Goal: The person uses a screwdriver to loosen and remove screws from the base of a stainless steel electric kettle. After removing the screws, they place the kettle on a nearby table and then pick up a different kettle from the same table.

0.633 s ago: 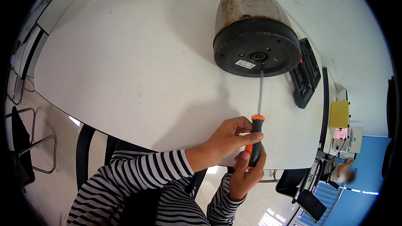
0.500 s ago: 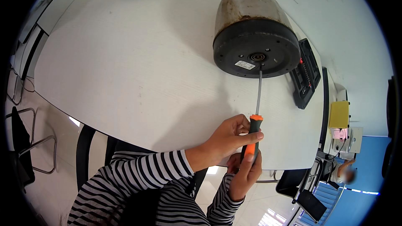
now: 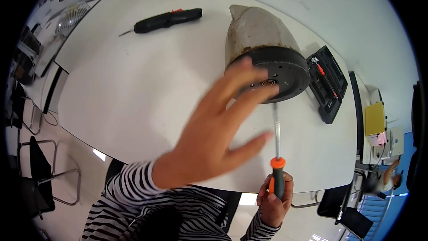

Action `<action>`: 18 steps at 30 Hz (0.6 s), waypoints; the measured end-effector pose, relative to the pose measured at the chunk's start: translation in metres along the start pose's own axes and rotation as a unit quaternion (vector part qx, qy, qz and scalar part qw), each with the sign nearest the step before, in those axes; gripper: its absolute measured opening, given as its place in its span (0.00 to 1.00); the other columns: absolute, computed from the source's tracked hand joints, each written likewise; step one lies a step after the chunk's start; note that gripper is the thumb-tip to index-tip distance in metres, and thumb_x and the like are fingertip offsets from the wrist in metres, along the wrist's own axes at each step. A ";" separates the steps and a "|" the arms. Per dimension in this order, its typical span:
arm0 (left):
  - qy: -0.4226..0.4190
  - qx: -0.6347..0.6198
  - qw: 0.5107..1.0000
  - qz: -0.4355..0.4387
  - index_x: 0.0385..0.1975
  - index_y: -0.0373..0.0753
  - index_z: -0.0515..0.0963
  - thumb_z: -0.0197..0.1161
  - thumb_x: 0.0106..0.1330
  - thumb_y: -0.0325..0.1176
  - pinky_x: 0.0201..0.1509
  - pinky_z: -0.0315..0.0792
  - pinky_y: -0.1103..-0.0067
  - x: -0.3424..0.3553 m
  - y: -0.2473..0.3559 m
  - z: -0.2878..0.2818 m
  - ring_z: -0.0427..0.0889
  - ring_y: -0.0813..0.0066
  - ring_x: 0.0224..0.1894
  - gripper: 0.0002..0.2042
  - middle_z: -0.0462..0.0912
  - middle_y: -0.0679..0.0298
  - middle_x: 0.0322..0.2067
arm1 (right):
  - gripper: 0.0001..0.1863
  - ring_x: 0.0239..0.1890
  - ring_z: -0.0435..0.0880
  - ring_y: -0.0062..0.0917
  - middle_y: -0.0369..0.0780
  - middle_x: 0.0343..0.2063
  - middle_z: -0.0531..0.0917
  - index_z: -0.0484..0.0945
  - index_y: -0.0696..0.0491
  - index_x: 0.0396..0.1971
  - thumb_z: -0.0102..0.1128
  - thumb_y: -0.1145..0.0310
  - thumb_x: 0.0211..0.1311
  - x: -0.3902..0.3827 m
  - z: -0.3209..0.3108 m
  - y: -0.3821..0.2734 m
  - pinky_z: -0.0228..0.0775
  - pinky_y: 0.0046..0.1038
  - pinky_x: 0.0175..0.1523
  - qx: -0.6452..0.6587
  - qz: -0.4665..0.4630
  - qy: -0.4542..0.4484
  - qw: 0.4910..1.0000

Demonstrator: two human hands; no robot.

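Observation:
An electric kettle [image 3: 263, 29], pale and rust-stained, lies on its side with its black base [image 3: 292, 73] facing me. Spread fingers of my left hand [image 3: 211, 127], blurred by motion, hang in front of the base and hide its left part; I cannot tell whether they touch it. My right hand [image 3: 275, 201] grips the orange and dark green handle of a screwdriver [image 3: 277, 169] near the table's front edge. Its metal shaft points away from me, the tip close to the base's lower rim.
A black cordless screwdriver [image 3: 167, 20] with a red switch lies at the far left of the white table [image 3: 120, 93]. Right of the kettle is an open black tool case [image 3: 330, 85] holding bits. Chairs [image 3: 53, 169] stand around, and another person [image 3: 388, 180] is at the far right.
My left hand has let go of the screwdriver handle and moved up toward the kettle base, fingers spreading. The screwdriver tip has come away from the screw recess, drawn back by my right hand.

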State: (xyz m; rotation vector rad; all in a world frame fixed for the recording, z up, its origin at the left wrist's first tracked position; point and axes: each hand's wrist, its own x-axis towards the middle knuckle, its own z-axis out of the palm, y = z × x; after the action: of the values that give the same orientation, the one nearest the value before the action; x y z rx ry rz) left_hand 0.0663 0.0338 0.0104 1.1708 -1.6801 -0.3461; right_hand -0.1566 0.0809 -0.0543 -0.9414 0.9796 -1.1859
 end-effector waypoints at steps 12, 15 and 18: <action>0.114 0.176 0.970 0.122 0.40 0.38 0.75 0.61 0.49 0.26 0.45 0.69 0.77 0.056 -0.047 0.021 0.76 0.66 0.41 0.15 0.77 0.64 0.41 | 0.24 0.13 0.66 0.17 0.43 0.21 0.73 0.62 0.58 0.38 0.57 0.63 0.40 -0.004 -0.012 -0.011 0.55 0.15 0.14 -0.102 -0.018 0.064 0.993; 0.146 0.223 0.948 0.176 0.38 0.38 0.75 0.61 0.48 0.26 0.42 0.71 0.78 0.057 -0.053 0.027 0.76 0.67 0.39 0.15 0.77 0.64 0.40 | 0.25 0.14 0.66 0.17 0.44 0.21 0.73 0.61 0.59 0.40 0.55 0.65 0.41 -0.004 -0.016 -0.009 0.57 0.16 0.15 -0.079 -0.031 0.069 0.994; 0.171 0.265 0.922 0.226 0.37 0.37 0.75 0.61 0.48 0.28 0.41 0.72 0.78 0.057 -0.058 0.031 0.76 0.69 0.40 0.14 0.77 0.63 0.39 | 0.26 0.17 0.67 0.19 0.43 0.24 0.71 0.58 0.61 0.45 0.54 0.65 0.47 -0.006 -0.021 -0.005 0.60 0.18 0.17 0.065 -0.053 0.029 0.996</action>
State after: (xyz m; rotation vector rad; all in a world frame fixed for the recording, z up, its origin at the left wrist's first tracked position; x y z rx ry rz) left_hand 0.0703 -0.0506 -0.0108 1.0910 -1.7082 0.6073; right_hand -0.1789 0.0846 -0.0553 -0.8674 0.8956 -1.3578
